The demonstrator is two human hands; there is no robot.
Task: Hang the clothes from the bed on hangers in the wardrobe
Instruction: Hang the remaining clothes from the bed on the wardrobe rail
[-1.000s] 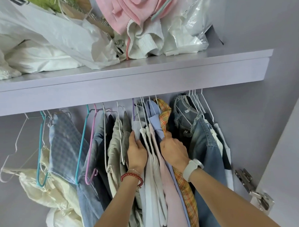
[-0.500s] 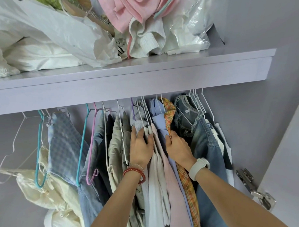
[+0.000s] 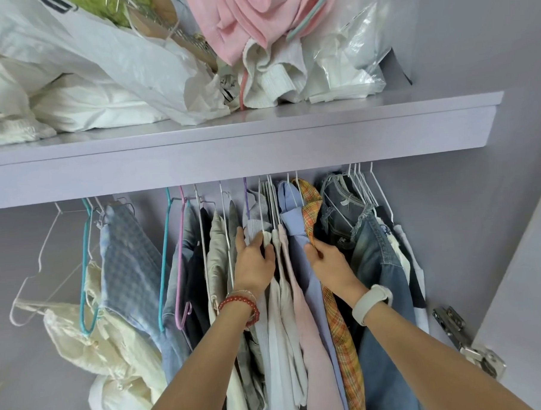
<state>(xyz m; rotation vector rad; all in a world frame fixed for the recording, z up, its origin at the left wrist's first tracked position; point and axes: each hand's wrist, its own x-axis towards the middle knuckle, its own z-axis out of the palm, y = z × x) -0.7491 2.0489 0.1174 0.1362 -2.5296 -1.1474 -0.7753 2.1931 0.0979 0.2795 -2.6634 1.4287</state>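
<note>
**Under the wardrobe shelf, two hands part the hanging clothes**

Beneath the lilac shelf (image 3: 260,149), both of the person's hands were in among the hanging clothes (image 3: 301,296). My guess was that they were hunting for a free hanger or making a gap on the rail, which was hidden behind the shelf front.

To do this well, I judged, the garments should be slid aside by their hanger necks, not tugged by the cloth, so nothing slips off. Spare hangers looked easier to reach at the far left, where a bare white wire hanger (image 3: 45,252) and a teal hanger (image 3: 87,268) hung with little on them.

The left hand (image 3: 254,264), with a red bead bracelet (image 3: 239,302) at the wrist, had its fingers curled round the shoulder of a pale striped garment (image 3: 257,224). The right hand (image 3: 330,261), wearing a white watch (image 3: 371,302), pinched the edge of a blue shirt (image 3: 295,228), just beside an orange plaid shirt (image 3: 313,209). The bed was not in view.
</note>
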